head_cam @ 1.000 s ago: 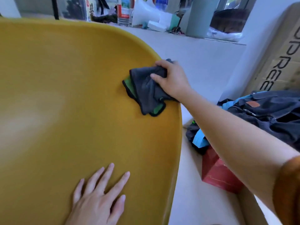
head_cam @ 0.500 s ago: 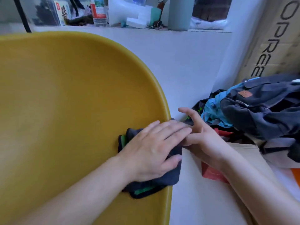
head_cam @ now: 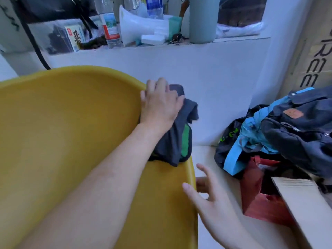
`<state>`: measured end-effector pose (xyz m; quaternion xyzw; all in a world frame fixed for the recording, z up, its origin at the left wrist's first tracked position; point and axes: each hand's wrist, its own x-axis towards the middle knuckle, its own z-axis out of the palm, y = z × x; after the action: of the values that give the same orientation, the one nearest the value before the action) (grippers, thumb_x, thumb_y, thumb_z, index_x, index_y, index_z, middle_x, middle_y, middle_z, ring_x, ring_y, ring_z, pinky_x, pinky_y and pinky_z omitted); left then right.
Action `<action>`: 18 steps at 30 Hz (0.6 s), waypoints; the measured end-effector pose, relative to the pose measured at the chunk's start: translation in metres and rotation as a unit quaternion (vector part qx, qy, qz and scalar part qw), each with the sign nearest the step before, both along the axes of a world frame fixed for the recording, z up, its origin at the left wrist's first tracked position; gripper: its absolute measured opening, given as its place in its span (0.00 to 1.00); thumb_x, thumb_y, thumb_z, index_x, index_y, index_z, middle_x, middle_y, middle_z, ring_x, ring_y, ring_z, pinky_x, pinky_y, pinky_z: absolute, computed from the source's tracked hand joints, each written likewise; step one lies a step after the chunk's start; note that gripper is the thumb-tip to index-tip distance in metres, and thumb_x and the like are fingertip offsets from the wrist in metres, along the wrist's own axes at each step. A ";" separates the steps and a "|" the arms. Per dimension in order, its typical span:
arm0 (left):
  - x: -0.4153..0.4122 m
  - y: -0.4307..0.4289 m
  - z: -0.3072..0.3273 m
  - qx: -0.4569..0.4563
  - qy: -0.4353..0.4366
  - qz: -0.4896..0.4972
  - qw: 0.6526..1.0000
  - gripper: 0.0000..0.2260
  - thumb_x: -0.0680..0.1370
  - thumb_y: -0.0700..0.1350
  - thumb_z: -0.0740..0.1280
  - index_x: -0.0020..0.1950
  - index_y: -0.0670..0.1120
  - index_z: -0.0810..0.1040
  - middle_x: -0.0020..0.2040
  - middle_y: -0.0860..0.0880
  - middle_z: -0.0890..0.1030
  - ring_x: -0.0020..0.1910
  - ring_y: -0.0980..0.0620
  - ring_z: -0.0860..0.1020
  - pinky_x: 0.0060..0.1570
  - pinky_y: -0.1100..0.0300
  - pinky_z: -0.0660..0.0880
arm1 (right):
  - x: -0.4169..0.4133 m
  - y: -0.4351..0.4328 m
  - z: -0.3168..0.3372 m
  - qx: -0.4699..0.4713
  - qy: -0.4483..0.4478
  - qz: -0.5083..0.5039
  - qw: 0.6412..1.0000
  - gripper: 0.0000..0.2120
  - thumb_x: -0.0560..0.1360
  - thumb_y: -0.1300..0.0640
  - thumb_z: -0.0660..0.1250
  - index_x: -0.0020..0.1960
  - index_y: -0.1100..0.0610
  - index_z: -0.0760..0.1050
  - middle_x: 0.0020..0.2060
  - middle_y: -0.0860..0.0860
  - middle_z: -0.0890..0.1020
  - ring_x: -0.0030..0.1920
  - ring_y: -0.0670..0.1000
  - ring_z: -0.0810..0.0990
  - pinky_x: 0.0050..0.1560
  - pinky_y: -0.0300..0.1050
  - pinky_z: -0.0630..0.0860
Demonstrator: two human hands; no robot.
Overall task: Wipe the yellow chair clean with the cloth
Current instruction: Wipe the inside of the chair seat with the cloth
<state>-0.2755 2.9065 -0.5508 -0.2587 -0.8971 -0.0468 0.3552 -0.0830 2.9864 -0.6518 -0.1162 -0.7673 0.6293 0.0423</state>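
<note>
Head view only. Pressing dark cloth (head_cam: 176, 139) w/ green stripe against upper R rim of yellow chair (head_cam: 62, 132) with left hand (head_cam: 159, 105); fingers (head_cam: 156, 83) curled over rim, grasping cloth, loose end hanging past the edge. Reaching w/ forearm diagonally across the shell, hiding much of it. Lower down, at same rim, w/ right hand (head_cam: 210, 200): fingers spread & released, nothing held. Close on R of chair: dark backpack (head_cam: 296, 126) w/ blue straps piled over red bag (head_cam: 260, 198), cardboard box (head_cam: 314, 42) behind. On ledge (head_cam: 224, 41) beyond: water bottle (head_cam: 110, 27), grey cylinder (head_cam: 202, 20), white foam blocks (head_cam: 152, 39); black cable (head_cam: 34, 42) hanging at L.
</note>
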 end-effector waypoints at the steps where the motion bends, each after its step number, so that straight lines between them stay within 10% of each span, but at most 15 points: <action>1: -0.004 -0.002 0.002 -0.032 -0.022 0.003 0.999 0.21 0.76 0.60 0.56 0.38 0.49 0.82 0.49 0.49 0.77 0.54 0.47 0.66 0.47 0.52 0.57 | -0.010 0.001 0.000 0.042 0.010 0.001 0.999 0.13 0.73 0.46 0.70 0.56 0.38 0.72 0.43 0.45 0.82 0.44 0.42 0.80 0.47 0.49 0.78; 4: 0.010 -0.019 -0.012 -0.158 -0.015 -0.106 0.982 0.18 0.78 0.59 0.56 0.45 0.51 0.82 0.49 0.55 0.80 0.61 0.50 0.71 0.66 0.42 0.54 | -0.045 0.005 0.012 0.138 0.057 -0.012 0.989 0.16 0.70 0.39 0.67 0.55 0.44 0.75 0.43 0.45 0.81 0.45 0.44 0.79 0.48 0.49 0.77; 8: -0.014 -0.025 -0.001 -0.242 0.049 -0.166 0.955 0.17 0.78 0.54 0.57 0.41 0.49 0.81 0.38 0.50 0.81 0.46 0.46 0.79 0.62 0.46 0.67 | -0.070 0.007 0.018 0.186 0.050 -0.018 0.981 0.12 0.70 0.45 0.73 0.50 0.48 0.76 0.42 0.45 0.81 0.44 0.47 0.79 0.43 0.46 0.75; 18: -0.094 -0.096 0.075 0.048 -0.009 0.044 0.998 0.21 0.79 0.55 0.53 0.28 0.47 0.62 0.30 0.44 0.73 0.37 0.39 0.76 0.36 0.53 0.65 | -0.066 0.018 0.003 0.167 0.060 0.013 0.984 0.13 0.67 0.43 0.73 0.48 0.46 0.75 0.39 0.46 0.80 0.39 0.45 0.79 0.41 0.46 0.77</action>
<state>-0.3699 2.8105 -0.4761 -0.2010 -0.9074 -0.0765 0.3612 -0.1493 3.0042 -0.6483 -0.0591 -0.8594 0.4982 0.0987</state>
